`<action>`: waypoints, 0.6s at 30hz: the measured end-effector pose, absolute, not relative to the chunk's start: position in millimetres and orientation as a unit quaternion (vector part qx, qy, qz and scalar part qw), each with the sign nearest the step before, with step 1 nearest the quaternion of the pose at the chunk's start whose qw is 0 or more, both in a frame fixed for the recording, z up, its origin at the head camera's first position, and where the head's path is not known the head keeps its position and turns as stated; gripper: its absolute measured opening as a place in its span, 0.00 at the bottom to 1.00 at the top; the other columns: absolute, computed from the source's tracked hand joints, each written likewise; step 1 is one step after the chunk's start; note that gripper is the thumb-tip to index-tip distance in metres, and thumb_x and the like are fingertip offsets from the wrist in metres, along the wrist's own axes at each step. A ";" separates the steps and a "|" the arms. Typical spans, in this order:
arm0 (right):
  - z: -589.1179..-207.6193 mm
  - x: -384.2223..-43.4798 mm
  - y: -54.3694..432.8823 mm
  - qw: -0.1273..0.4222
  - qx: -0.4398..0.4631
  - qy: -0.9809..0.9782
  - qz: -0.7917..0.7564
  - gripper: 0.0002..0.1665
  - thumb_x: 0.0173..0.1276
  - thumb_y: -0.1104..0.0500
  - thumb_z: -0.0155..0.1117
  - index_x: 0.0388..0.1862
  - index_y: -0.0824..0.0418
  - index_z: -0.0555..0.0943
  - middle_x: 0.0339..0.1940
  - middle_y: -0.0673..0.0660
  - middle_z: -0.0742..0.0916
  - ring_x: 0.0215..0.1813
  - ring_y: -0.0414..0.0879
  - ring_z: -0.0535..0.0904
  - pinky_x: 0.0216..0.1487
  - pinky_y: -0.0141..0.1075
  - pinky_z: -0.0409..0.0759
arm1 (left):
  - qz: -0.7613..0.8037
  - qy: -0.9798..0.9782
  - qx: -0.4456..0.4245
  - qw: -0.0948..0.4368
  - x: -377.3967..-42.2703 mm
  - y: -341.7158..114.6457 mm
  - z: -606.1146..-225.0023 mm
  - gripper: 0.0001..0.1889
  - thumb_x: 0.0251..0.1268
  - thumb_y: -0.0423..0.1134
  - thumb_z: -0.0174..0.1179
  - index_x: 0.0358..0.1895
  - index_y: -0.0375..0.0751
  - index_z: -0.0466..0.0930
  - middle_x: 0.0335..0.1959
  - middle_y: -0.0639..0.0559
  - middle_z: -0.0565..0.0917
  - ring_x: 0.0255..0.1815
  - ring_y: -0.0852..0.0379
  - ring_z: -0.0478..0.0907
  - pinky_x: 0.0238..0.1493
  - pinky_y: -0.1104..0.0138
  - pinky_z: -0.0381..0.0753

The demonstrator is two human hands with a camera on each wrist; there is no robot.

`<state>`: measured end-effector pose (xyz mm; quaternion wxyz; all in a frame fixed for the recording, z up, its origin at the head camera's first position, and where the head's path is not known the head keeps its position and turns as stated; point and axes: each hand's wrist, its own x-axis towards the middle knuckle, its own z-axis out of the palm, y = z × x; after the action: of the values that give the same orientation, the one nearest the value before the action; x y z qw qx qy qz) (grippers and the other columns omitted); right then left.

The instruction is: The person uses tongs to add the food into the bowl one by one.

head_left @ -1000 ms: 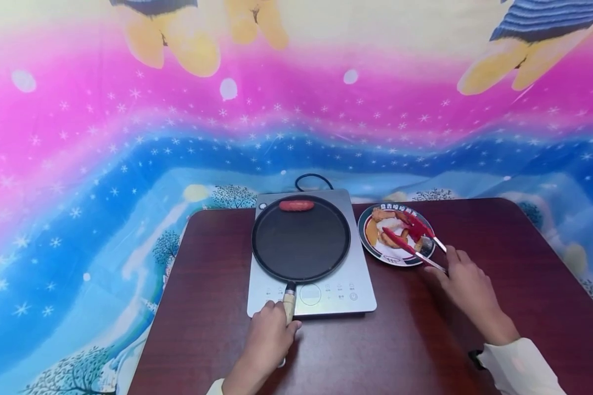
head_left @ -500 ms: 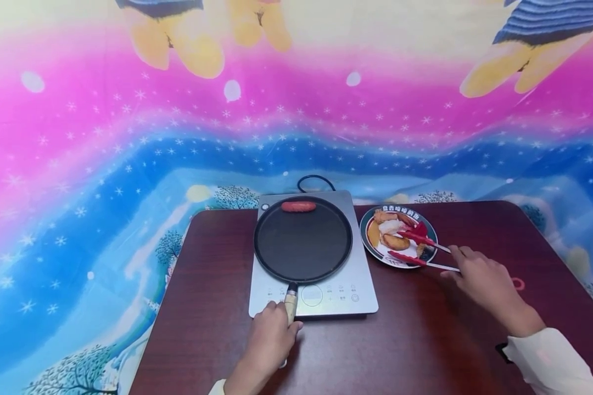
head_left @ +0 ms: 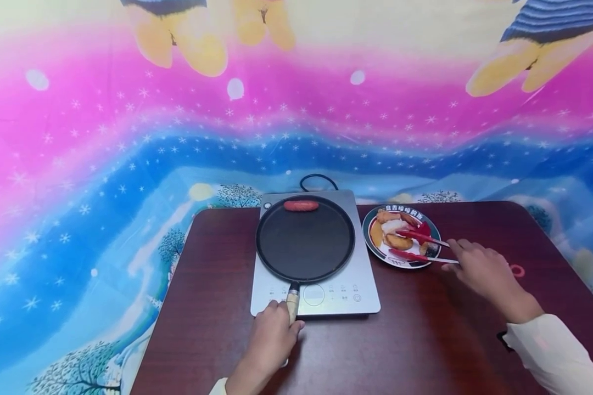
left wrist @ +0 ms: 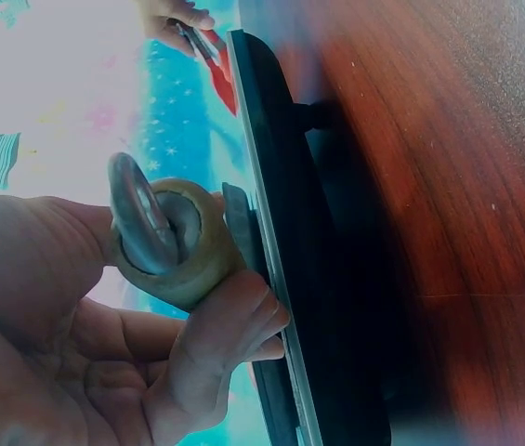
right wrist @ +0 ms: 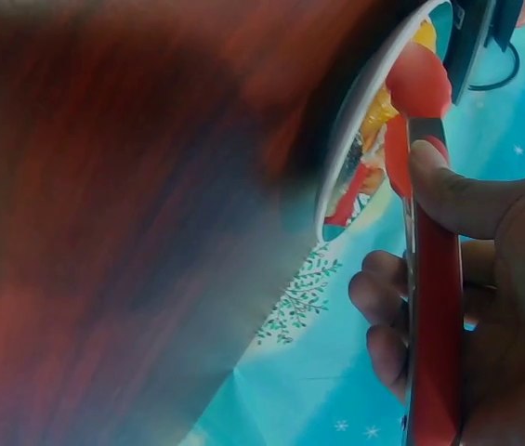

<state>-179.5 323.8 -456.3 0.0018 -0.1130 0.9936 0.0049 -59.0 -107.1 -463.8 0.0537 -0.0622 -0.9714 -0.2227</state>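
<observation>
My left hand [head_left: 272, 334] grips the wooden handle [head_left: 293, 307] of a flat black frying pan [head_left: 305, 247]; a metal hanging loop [left wrist: 141, 214] shows at the handle's end in the left wrist view. Near the pan's far rim lies a reddish sausage [head_left: 301, 206]. With my right hand [head_left: 484, 271] I hold red-tipped tongs [head_left: 409, 256], thumb pressing along one red grip in the right wrist view. Their arms are spread over a plate [head_left: 367, 241] of mixed food, on either side of a browned oval piece [head_left: 398, 241].
Under the pan is a silver induction cooker [head_left: 368, 296] with a touch panel, its black cord [head_left: 319, 176] looping behind. Both it and the plate stand on a dark red wooden table [head_left: 217, 285]. A patterned cloth [head_left: 296, 109] hangs behind the table.
My right hand has moved right and turned, bringing the tong tips nearer the plate's front edge and the arms more level. My left hand keeps its grip; the sausage stays put.
</observation>
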 end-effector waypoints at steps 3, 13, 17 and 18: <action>-450.2 -186.1 324.8 0.022 -0.119 0.993 0.010 0.45 0.62 0.47 0.76 0.68 0.75 0.72 0.60 0.78 0.80 0.58 0.75 0.79 0.55 0.68 0.77 | -0.224 -0.971 -0.062 0.054 -58.9 -106.6 -463.7 0.19 0.50 0.42 0.79 0.31 0.30 0.82 0.23 0.47 0.76 0.21 0.50 0.77 0.25 0.59 0.77; -437.4 -205.9 325.9 0.046 -0.150 0.987 0.033 0.41 0.63 0.49 0.76 0.66 0.74 0.75 0.58 0.76 0.83 0.57 0.73 0.80 0.56 0.69 0.76 | -0.229 -0.971 -0.049 0.038 -59.2 -106.1 -463.1 0.19 0.51 0.42 0.79 0.33 0.29 0.83 0.24 0.47 0.77 0.23 0.51 0.78 0.26 0.59 0.77; -436.1 -205.7 324.2 0.032 -0.163 0.985 0.044 0.39 0.62 0.50 0.77 0.64 0.73 0.77 0.54 0.74 0.85 0.54 0.71 0.82 0.54 0.67 0.77 | -0.228 -0.972 -0.048 0.033 -60.3 -105.7 -462.3 0.19 0.52 0.42 0.79 0.34 0.28 0.84 0.24 0.46 0.77 0.23 0.51 0.79 0.26 0.59 0.78; -435.9 -205.8 323.3 0.029 -0.164 0.985 0.046 0.38 0.62 0.51 0.77 0.64 0.73 0.78 0.53 0.73 0.86 0.54 0.71 0.82 0.54 0.67 0.78 | -0.227 -0.972 -0.047 0.034 -60.6 -105.8 -462.3 0.19 0.52 0.42 0.79 0.34 0.28 0.84 0.24 0.46 0.77 0.23 0.51 0.79 0.26 0.58 0.78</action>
<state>-205.8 323.3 -435.9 0.0290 -0.1642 0.9849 0.0458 -60.6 -105.8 -462.3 0.0340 -0.0469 -0.9721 -0.2273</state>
